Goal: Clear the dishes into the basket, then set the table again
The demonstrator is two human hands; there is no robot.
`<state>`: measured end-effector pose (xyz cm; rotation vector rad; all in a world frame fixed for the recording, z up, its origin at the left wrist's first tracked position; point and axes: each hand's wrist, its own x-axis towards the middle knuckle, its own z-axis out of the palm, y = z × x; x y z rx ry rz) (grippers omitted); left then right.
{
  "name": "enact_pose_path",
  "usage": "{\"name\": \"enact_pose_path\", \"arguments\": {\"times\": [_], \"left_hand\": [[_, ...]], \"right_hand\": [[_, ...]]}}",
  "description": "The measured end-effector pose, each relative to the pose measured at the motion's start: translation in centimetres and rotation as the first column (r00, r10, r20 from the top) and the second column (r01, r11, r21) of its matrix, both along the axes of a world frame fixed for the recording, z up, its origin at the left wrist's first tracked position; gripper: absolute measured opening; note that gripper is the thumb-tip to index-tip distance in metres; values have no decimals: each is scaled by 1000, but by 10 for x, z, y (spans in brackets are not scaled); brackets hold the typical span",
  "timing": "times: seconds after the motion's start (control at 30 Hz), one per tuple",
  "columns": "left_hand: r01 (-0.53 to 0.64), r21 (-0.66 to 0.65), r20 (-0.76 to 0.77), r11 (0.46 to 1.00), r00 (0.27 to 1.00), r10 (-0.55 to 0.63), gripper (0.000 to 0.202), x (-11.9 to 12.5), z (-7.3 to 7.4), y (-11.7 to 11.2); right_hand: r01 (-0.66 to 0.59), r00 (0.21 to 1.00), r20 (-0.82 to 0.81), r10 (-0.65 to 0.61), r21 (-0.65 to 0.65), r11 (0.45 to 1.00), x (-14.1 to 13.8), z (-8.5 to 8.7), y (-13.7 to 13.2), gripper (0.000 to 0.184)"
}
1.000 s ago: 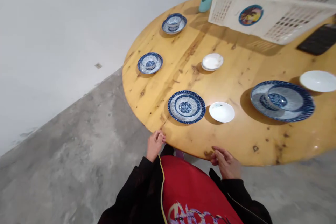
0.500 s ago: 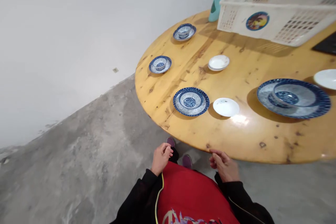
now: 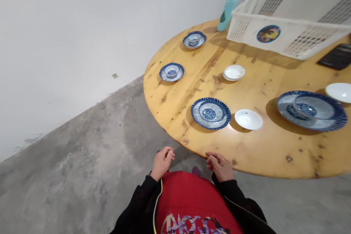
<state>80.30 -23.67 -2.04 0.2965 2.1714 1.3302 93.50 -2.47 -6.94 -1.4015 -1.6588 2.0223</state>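
Observation:
My left hand [image 3: 162, 161] hangs in front of my body, short of the table's edge, with its fingers loosely bent and nothing in it. At the near edge of the round wooden table [image 3: 186, 135], my right hand [image 3: 221, 168] has its fingertips at the rim, loosely curled and slightly apart, with no object in them. Closest to it stand a blue-and-white plate [image 3: 196, 120] bearing a matching bowl [image 3: 210, 111], and a small white dish [image 3: 248, 119] to the right of that plate.
Two more plate-and-bowl sets, a left one [image 3: 172, 72] and a far one [image 3: 194, 39], line the table. Stacked white dishes [image 3: 234, 72] lie mid-table. At right are a large plate with bowl [image 3: 312, 111], a white dish [image 3: 340, 92], a black object [image 3: 336, 57], a white basket [image 3: 274, 47] and a turquoise bottle [image 3: 227, 11].
The view has shifted, so the tableware sits lower and mostly farther right. My right hand is farther left along the table's edge; my left hand is much the same.

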Motion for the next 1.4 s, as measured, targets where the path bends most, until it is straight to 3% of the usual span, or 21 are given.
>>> {"name": "enact_pose_path", "arguments": {"times": [0.1, 0.3, 0.5, 0.8, 1.13, 1.4], "left_hand": [[-50, -13, -27, 999, 998, 49, 32, -42, 5, -34], [-125, -19, -48, 992, 991, 124, 36, -115, 5, -96], [-76, 29, 0, 997, 997, 76, 39, -160, -2, -115], [63, 39, 103, 997, 993, -66, 34, -214, -20, -84], [182, -9, 123, 983, 976, -180, 37, -328, 10, -15], [232, 27, 153, 972, 960, -233, 41, -382, 4, 47]], "right_hand": [[-54, 998, -14, 54, -13, 998, -39, 5, -35, 45], [-73, 997, -7, 73, -24, 997, -102, -2, -97, 42], [-77, 996, -42, 77, -4, 997, -146, 3, -123, 42], [50, 999, 15, -52, 82, 995, -196, 9, -126, 43], [186, 980, -69, -184, 22, 982, -291, 13, -81, 44], [312, 950, 7, -312, 3, 950, -314, 6, -50, 44]]}}
